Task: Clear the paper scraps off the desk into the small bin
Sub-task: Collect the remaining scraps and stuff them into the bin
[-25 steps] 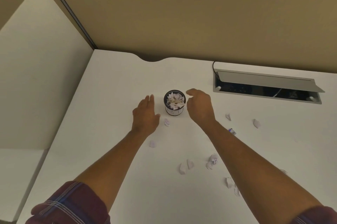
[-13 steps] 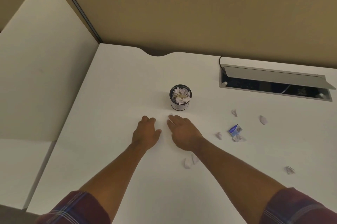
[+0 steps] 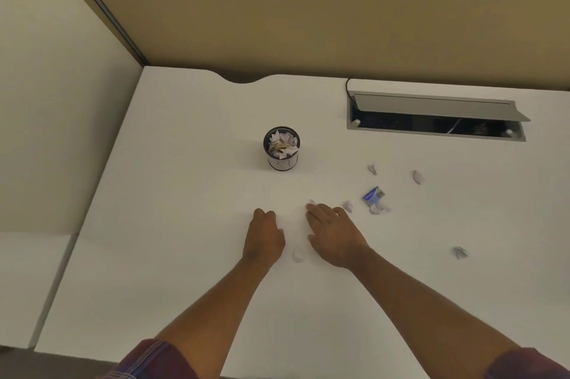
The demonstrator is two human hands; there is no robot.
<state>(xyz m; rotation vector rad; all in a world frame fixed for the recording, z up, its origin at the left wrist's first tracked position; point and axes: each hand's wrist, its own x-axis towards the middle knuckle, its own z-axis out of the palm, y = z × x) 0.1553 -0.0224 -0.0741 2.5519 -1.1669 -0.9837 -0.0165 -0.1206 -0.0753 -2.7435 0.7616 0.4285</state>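
Gathering step — left hand (image 3: pixel 263 235) curled, its hold hidden, right hand (image 3: pixel 334 233) flat and empty beside a scrap (image 3: pixel 298 255) — next, pinch it for the bin (image 3: pixel 281 147).

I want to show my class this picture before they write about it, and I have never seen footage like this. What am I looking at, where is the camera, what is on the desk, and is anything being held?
No machine here: a person wears a camera on the head, looking forward and down over both bare arms. The left hand and right hand rest low on a white desk. A small bin, already full of paper, stands beyond them. Loose paper scraps lie mostly to the right, one scrap between the hands, plus a small blue packet. An open cable hatch sits at the back. The left fingers are curled, so whether they hold anything cannot be told; the right hand lies open.
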